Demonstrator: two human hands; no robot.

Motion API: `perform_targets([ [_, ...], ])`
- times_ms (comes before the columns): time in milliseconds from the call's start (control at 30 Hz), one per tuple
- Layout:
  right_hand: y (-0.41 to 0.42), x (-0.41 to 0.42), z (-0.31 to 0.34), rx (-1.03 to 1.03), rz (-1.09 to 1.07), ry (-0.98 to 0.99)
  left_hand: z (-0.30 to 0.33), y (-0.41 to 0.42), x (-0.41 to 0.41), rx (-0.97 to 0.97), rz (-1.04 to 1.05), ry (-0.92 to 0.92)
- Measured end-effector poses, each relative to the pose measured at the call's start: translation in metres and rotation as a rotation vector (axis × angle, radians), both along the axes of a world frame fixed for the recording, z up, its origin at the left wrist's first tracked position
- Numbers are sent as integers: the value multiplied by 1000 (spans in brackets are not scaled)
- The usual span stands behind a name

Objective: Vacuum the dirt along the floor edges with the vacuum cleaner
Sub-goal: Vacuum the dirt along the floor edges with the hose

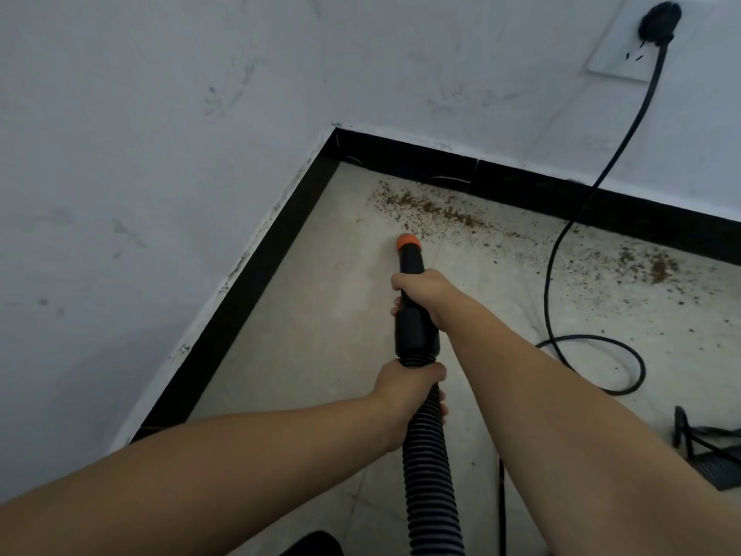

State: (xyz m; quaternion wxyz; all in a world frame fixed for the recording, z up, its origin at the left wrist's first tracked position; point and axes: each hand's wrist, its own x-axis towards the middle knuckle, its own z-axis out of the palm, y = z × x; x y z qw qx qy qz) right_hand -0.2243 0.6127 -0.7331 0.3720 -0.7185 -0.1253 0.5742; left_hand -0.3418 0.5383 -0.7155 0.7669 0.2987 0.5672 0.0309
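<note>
Right hand (pixel 421 292) wrapped around black vacuum nozzle tube (pixel 413 307), centre frame; grip fully closed on it. Left hand (pixel 405 399) curled around ribbed hose (pixel 427 467) just below, grip closed too. Orange nozzle tip (pixel 408 242) at the floor (pixel 320 315), just short of brown dirt (pixel 437 210) strewn along black skirting (pixel 401 158), more dirt at right. Power cord (pixel 569 234) dropping from wall socket (pixel 637 38), upper right, crossing the dirt line, looping on floor. Dark object (pixel 705 455) at right edge, unclear.
</note>
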Motion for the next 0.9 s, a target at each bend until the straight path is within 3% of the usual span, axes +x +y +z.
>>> perform_targets([
  [233, -56, 54, 2, -52, -175, 12, 4, -31, 39, -48, -176, -57],
  [433, -50, 66, 0, -56, -244, -14, 4, -20, 43, -38, -182, -85],
  [900, 25, 3, -8, 7, 24, -5, -11, 17, 4, 2, 105, -38],
])
